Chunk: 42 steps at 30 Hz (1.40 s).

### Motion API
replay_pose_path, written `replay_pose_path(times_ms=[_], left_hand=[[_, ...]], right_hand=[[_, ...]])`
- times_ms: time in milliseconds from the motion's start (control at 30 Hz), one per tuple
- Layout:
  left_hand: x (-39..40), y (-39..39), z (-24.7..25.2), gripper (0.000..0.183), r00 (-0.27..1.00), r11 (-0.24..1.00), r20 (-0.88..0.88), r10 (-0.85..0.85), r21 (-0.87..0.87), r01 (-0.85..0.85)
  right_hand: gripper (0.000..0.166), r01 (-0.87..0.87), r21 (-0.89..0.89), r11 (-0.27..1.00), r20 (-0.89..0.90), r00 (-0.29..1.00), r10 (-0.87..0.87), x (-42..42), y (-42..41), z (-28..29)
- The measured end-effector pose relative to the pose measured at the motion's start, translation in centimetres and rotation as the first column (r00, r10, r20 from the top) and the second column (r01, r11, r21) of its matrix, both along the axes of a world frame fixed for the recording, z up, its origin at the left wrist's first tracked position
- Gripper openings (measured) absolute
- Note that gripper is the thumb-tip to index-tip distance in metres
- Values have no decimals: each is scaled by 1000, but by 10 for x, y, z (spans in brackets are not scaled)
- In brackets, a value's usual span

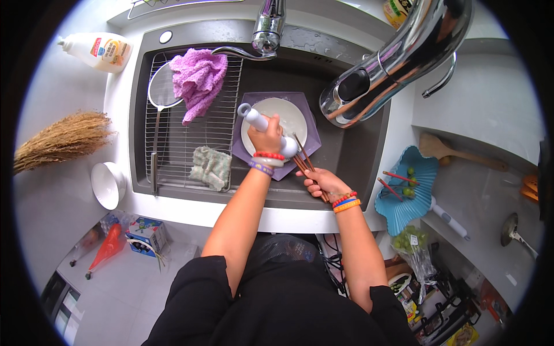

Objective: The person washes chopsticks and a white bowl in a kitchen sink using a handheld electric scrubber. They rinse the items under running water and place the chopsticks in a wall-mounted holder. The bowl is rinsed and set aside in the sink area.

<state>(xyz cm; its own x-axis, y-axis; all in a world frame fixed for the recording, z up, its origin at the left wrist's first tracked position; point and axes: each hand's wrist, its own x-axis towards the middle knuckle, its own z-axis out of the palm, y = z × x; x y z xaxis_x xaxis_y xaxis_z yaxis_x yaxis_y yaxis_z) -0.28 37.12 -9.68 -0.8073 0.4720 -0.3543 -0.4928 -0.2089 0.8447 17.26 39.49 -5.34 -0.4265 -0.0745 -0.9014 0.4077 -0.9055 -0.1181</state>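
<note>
My left hand (267,137) is closed around the pale handle of a kitchen utensil (258,120), whose rounded end hangs near the chopsticks; its working part is hidden. Several brown wooden chopsticks (303,161) are gripped in my right hand (321,182), tips pointing up toward the plate. Beneath both lies a white round plate (294,111) on a purple angular plate (312,139) in the dark sink (359,160). On the wire rack (216,145) to the left rest a purple cloth (200,80), a fine-mesh strainer (161,88) and a pale patterned cloth (212,168).
A chrome faucet (267,32) and a large chrome spout (368,88) overhang the sink. Left are a soap bottle (104,52), a straw brush (65,138) and a white bowl (107,186). Right are a blue fluted dish (409,173) with green fruit, a wooden spatula (458,153) and a ladle (510,229).
</note>
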Motion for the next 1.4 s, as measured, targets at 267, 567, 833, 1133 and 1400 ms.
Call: replay_pose_path(times_ms=[267, 567, 833, 1133, 1400], left_hand=[[-27, 10, -32, 23, 968, 973, -249, -28, -227, -30], [19, -7, 28, 26, 981, 973, -49, -189, 121, 194], [-17, 4, -1, 18, 784, 969, -590, -192, -240, 57], [-4, 0, 35, 25, 989, 974, -41, -144, 173, 149], [-1, -8, 4, 25, 974, 982, -121, -190, -24, 189]], right_hand=[[20, -56, 22, 998, 6, 998, 56, -4, -2, 6], [21, -20, 3, 1000, 20, 1000, 20, 0, 0, 2], [24, -268, 201, 942, 21, 963, 270, 0, 0, 24], [36, -859, 235, -455, 972, 195, 134, -28, -39, 18], [36, -826, 562, 31, 696, 493, 521, 5, -18, -15]])
